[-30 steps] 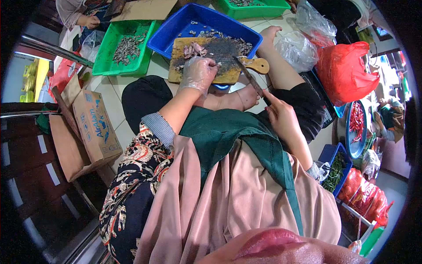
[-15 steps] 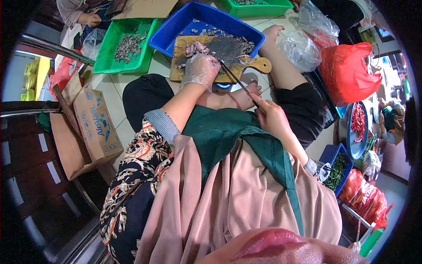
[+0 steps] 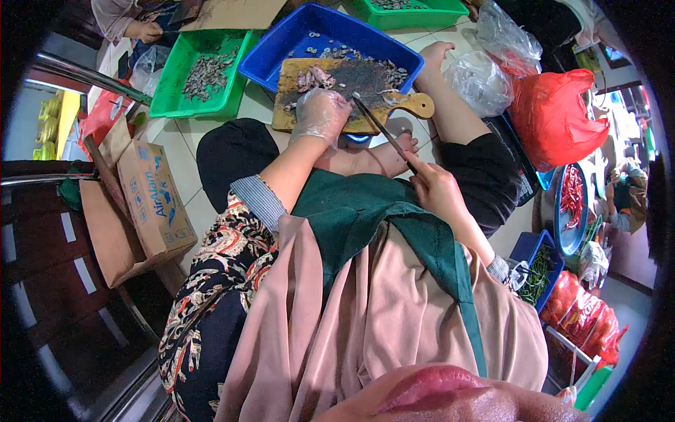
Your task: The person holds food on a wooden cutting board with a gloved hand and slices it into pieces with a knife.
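Note:
My left hand [image 3: 323,112], in a clear plastic glove, is closed on a squid at the front of a wooden cutting board [image 3: 283,102]. Its fingers hide most of that squid. My right hand [image 3: 437,184], bare, grips the handle of a long dark knife [image 3: 380,126]. The blade's tip reaches the board just right of my gloved fingers, next to a small pale piece. Pinkish squid [image 3: 314,77] lie on the board behind my left hand, and the board's middle is stained dark. Cut pieces and rings lie in the blue tub [image 3: 281,42] behind the board.
A green tray [image 3: 239,98] of cut pieces stands left, another green tray [image 3: 450,8] at the back. Right are clear plastic bags [image 3: 481,81], a red bag [image 3: 555,112] and red chillies [image 3: 573,197]. A cardboard box [image 3: 155,200] stands left. Another person's hand [image 3: 146,32] shows far left.
The knife and my right hand have shifted slightly; a small pale piece now shows by the blade's tip. My left hand stays almost in place on the board.

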A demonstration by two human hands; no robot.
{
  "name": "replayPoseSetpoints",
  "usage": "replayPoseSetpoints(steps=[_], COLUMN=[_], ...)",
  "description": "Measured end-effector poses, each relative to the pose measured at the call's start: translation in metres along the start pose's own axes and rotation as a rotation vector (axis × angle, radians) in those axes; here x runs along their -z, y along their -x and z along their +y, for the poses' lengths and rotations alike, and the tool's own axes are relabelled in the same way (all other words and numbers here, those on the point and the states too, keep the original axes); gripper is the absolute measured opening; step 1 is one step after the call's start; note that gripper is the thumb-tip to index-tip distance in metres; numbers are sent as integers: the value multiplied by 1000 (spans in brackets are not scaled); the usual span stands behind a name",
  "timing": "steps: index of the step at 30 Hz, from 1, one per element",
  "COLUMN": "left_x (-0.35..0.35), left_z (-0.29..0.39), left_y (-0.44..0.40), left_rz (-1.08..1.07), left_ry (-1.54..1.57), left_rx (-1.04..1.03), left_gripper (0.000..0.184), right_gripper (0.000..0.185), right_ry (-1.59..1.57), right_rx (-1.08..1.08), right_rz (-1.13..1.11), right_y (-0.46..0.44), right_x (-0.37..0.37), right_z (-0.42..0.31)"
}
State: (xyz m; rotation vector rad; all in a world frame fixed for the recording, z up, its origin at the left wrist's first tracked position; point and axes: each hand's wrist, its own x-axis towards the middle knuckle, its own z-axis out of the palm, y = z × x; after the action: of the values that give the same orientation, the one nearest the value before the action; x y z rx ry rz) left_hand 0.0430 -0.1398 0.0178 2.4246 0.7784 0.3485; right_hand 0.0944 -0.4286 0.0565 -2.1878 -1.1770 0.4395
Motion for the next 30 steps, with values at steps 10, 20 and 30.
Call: replayPoseSetpoints(steps=[10, 20, 30], left_x=[-3, -9, -3], left_z=[-7, -15, -9], left_y=[-6, 1, 1], left_rz=[-22, 60, 22], left_ry=[-38, 3, -36], left_rx=[-23, -65, -19], left_gripper=[26, 20, 22], right_gripper=[59, 58, 54], right_ry=[45, -32, -69], right_rx=[27, 28, 31], right_rz=[-9, -11, -10], right_y=[-7, -8, 2], right_x=[-7, -5, -3], right_z=[-1, 4, 0])
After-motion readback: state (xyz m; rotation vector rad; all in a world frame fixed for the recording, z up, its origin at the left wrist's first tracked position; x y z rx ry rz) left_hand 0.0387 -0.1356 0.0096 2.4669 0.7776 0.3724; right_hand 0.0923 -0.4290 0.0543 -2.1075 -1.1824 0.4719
